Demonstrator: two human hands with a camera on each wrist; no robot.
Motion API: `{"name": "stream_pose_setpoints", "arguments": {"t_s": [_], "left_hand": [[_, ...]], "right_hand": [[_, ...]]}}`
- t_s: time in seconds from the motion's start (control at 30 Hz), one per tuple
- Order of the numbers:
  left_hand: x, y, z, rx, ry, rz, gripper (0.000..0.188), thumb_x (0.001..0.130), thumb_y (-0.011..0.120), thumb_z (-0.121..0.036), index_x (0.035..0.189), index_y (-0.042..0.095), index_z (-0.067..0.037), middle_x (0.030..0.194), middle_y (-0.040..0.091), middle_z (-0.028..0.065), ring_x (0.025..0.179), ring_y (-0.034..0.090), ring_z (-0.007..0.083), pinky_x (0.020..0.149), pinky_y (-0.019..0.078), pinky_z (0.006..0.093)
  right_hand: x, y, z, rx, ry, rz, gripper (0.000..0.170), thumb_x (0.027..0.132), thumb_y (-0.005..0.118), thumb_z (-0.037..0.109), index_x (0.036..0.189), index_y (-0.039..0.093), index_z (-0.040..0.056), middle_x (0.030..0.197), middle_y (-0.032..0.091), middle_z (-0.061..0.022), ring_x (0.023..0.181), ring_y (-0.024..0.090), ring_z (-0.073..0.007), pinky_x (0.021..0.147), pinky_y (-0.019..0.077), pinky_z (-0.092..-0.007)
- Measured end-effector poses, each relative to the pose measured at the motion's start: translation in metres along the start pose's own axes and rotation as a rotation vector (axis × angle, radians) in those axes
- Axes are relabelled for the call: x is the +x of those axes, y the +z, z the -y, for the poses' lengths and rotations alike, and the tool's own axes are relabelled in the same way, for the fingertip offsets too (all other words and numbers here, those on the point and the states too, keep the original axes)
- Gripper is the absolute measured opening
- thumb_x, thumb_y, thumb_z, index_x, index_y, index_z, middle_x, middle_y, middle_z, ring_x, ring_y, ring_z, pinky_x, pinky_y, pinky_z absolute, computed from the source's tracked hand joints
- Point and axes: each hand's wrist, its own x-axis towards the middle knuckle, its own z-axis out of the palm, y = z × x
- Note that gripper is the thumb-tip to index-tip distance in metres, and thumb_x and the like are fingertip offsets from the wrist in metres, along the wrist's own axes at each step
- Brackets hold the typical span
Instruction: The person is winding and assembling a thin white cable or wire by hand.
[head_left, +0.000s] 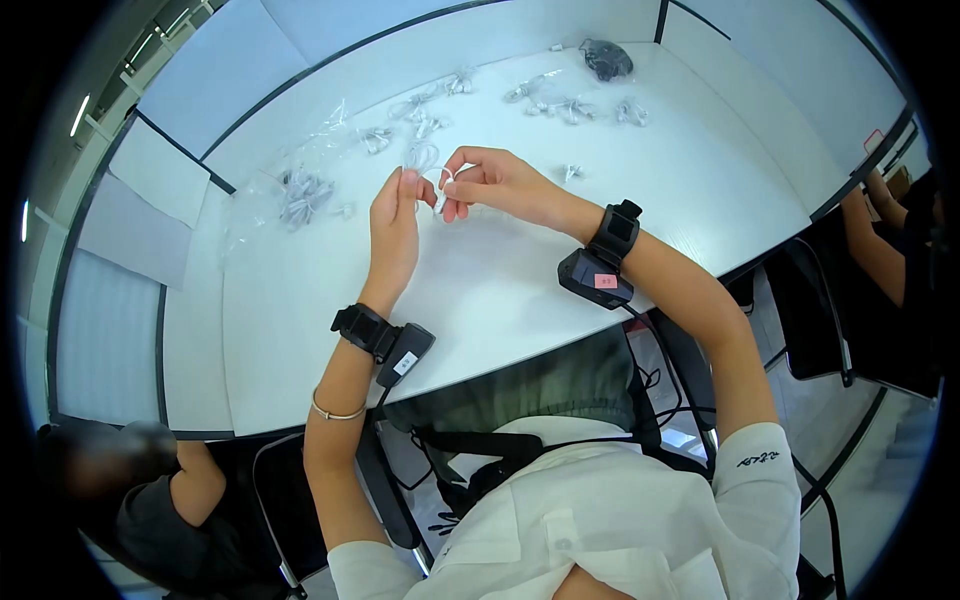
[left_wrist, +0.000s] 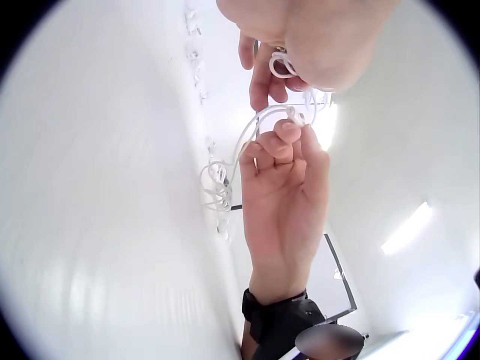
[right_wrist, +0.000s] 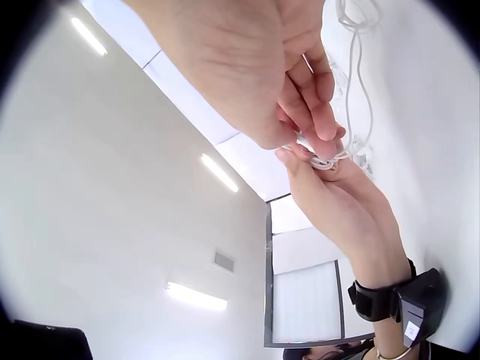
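Note:
Above the white table, both hands work close together on one thin white cable (head_left: 423,156). My left hand (head_left: 394,228) pinches part of it between thumb and fingertips; in the left wrist view a small white end piece (left_wrist: 294,115) shows at those fingertips. My right hand (head_left: 512,188) grips another part, with a white piece (head_left: 440,203) sticking out below its fingers. A small loop of cable (left_wrist: 282,66) curls by the right hand in the left wrist view. Slack cable (right_wrist: 360,82) hangs in a long loop beside the hands in the right wrist view.
Several coiled white cables (head_left: 575,110) lie across the back of the white table (head_left: 640,200). At the left is a clear plastic bag with a bundle of cables (head_left: 303,195). A dark bundle (head_left: 606,60) sits at the back right. Partition walls (head_left: 350,70) enclose the table; other people sit at both sides.

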Motion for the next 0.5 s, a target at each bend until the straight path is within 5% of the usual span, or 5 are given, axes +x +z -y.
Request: {"name": "stream_pose_setpoints", "arguments": {"t_s": [0.3, 0.5], "left_hand": [[0.000, 0.004, 0.005, -0.411, -0.307, 0.111, 0.033, 0.095, 0.039, -0.034, 0.073, 0.043, -0.009, 0.069, 0.050, 0.0024, 0.060, 0.044, 0.0090, 0.063, 0.0408, 0.0258], [-0.001, 0.007, 0.000, -0.441, -0.449, 0.102, 0.032, 0.094, 0.040, -0.034, 0.073, 0.041, -0.010, 0.057, 0.035, -0.0044, 0.049, 0.029, 0.0055, 0.061, 0.0398, 0.0228]], "right_hand": [[-0.001, 0.003, 0.007, -0.099, -0.061, -0.143, 0.015, 0.089, 0.053, 0.017, 0.091, 0.050, 0.0024, 0.075, 0.061, -0.0056, 0.068, 0.053, -0.0099, 0.068, 0.0424, -0.0232], [0.000, 0.001, 0.007, -0.194, -0.072, -0.182, 0.017, 0.088, 0.054, 0.019, 0.088, 0.051, 0.0030, 0.071, 0.057, -0.0028, 0.065, 0.052, -0.0086, 0.064, 0.0422, -0.0225]]}}
